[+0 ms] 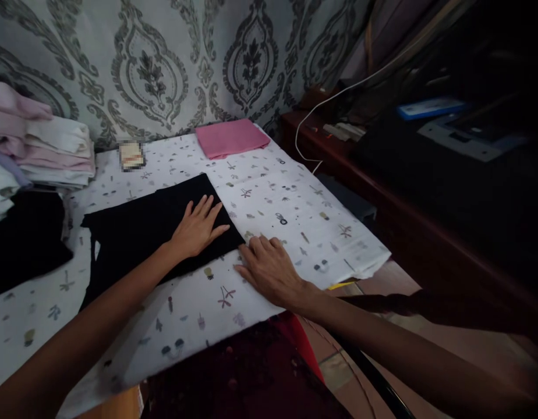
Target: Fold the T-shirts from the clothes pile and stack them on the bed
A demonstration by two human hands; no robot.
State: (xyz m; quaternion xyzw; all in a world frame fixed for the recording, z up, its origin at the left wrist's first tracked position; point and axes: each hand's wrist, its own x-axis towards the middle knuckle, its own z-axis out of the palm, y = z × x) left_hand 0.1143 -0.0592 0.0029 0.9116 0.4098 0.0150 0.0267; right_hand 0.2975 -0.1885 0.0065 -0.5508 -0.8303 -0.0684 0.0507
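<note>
The left hand (197, 230) lies palm down on a folded black cloth (140, 227), near its right end, with the fingers spread and the thumb held out to the right. The right hand (273, 270) is at the near right corner of the same cloth, its fingers bent and its fingertips at the corner; whether they pinch the edge or only press beside it, I cannot tell.

The black cloth lies flat in the middle of the table, on a white sheet (269, 201) printed with small plants and other little shapes. Its left end is uneven, with a small gap where white shows through, and the left forearm crosses over its near side.

Past the cloth, at the far edge of the table, is a folded pink cloth (232, 139). To the left of that, also at the far side, stands a small pale item (132, 156), too blurred to make out. On the left is a pile of pink and white clothes (55, 142), with black clothing (27, 238) on its near side.

Behind the table hangs a grey patterned curtain or wall covering (151, 70). On the right, a white cable (328, 99) loops down near dark red wooden furniture (404, 227)
</note>
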